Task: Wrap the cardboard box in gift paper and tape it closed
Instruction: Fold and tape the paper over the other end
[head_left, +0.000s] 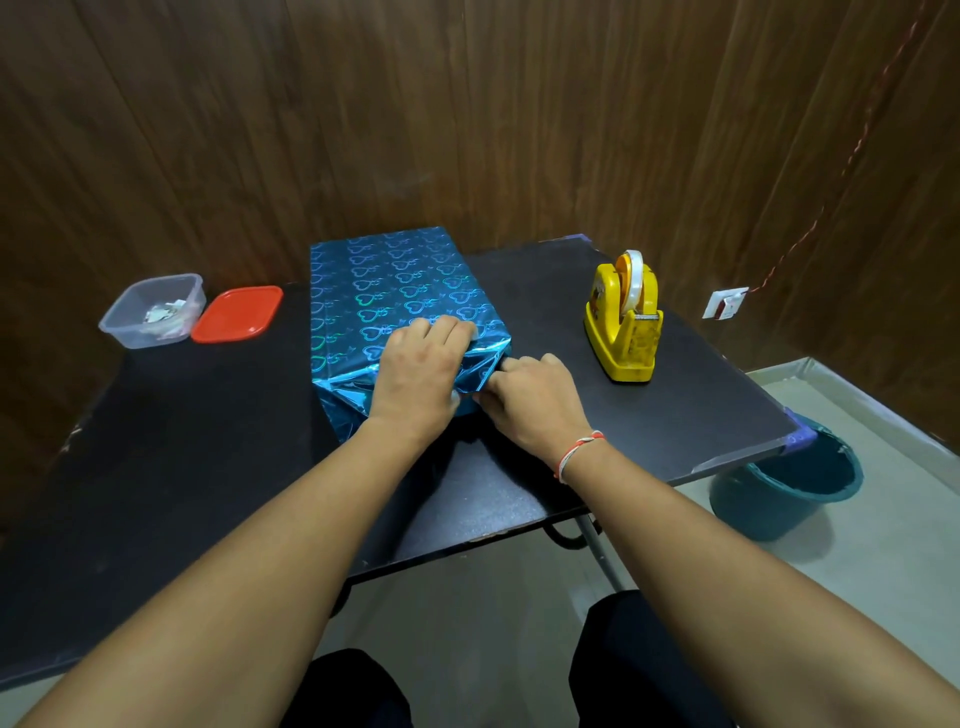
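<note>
Our left hand (415, 371) presses and our right hand (530, 397) pinches the shiny blue heart-patterned gift paper (395, 296); letting go untaped risks the fold springing open.

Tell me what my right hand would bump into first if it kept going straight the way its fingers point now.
Almost at once, the wrapped box: your right hand points up-left at its near right corner, fingers already pinching the loose gift paper there. Depth is hard to judge.

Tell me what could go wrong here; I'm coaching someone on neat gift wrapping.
The near-end fold of the blue gift paper looks crumpled and untaped, so it may spring open if the left hand or right hand lets go. The tape dispenser stands off to the right, so reaching it frees one hand.
</note>
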